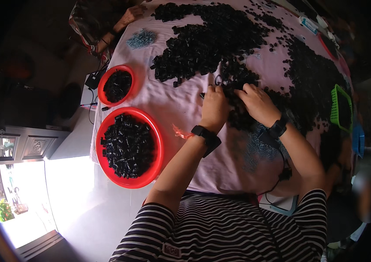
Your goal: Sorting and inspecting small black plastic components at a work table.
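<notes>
Both hands' fingers (220,92) hide among black parts (203,43).

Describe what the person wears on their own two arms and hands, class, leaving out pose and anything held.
Both forearms are bare below short black-and-white striped sleeves. The left hand has a black wristband with a rectangular black device at the wrist. The right hand has a similar black wristband. No gloves or rings are visible.

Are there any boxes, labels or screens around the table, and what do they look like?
Small box: far right edge of the pink cloth, long, white with blue and a red spot.
Patch: on the striped shirt hem, small, pale rectangle.
No screen in view.
</notes>
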Demonstrator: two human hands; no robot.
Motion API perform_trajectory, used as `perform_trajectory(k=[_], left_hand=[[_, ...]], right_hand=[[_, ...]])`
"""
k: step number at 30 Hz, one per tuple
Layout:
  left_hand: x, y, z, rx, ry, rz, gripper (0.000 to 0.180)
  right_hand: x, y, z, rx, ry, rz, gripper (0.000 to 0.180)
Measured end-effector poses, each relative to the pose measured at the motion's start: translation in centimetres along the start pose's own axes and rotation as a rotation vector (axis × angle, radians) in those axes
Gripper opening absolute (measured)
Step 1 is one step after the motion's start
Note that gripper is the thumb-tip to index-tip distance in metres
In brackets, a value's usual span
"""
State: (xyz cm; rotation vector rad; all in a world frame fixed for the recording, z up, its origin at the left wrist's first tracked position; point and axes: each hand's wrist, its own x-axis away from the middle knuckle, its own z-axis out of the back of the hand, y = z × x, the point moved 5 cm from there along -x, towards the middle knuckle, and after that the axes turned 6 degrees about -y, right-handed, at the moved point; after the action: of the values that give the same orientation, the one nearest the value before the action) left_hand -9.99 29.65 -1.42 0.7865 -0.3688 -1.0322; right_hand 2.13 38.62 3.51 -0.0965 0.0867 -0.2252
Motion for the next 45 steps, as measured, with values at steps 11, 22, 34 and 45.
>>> perform_trajectory(k=[11,22,34,45], left_hand=[[-1.8,-1.8,7.7,-0.137,0.546,0.133,0.038],[-7.0,-12.3,10.8,-0.158,0.579,0.555,0.059],[-10.0,-12.1,11.3,-0.139,0.322,0.537,0.048],[-7.3,-13.4,7.6,-0.103,0.276,0.273,0.050]], right_hand=[[-6.5,0.6,0.0,-0.369,0.133,-0.119,0.032],[-15.0,2.6,-4.3,-0.459,0.108,-0.420,0.060],[-16.2,1.9,-5.2,-0.568,-0.076,-0.365,0.076],[-15.3,-2.3,-7.4,-0.555,-0.155,-0.252,0.079]])
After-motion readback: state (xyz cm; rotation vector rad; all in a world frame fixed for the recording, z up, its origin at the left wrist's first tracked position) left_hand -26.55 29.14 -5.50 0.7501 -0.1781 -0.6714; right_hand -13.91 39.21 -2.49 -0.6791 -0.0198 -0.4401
